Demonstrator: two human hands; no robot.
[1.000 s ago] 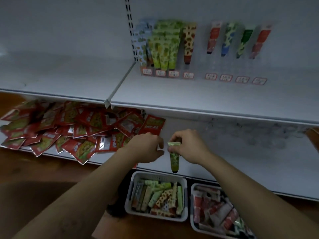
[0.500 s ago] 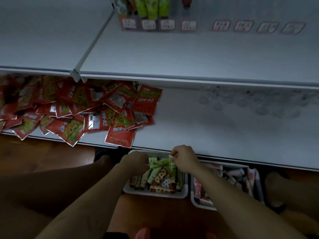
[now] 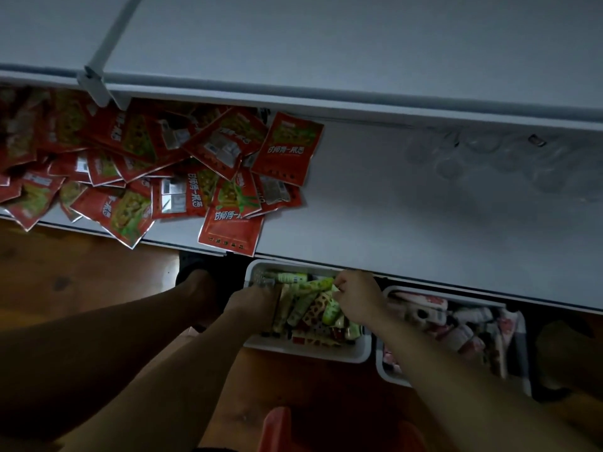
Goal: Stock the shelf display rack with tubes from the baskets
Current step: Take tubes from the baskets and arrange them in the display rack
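Note:
A white basket on the floor holds several tubes, green-patterned and orange-spotted. Both my hands are down inside it. My right hand is curled, its fingertips pinching the flat end of a green tube that lies against the pile. My left hand reaches into the basket's left side, and its fingers are hidden among the tubes. A second white basket to the right holds red-and-white tubes. The display rack is out of view.
A heap of red sachets covers the left of the lower white shelf, which overhangs the baskets' far ends. The upper shelf fills the top of the view. Wooden floor lies below, with my legs on either side.
My head has tilted down, so the hanging tubes left the view. Both hands dropped from in front of the lower shelf into the left basket, the right one carrying the green tube.

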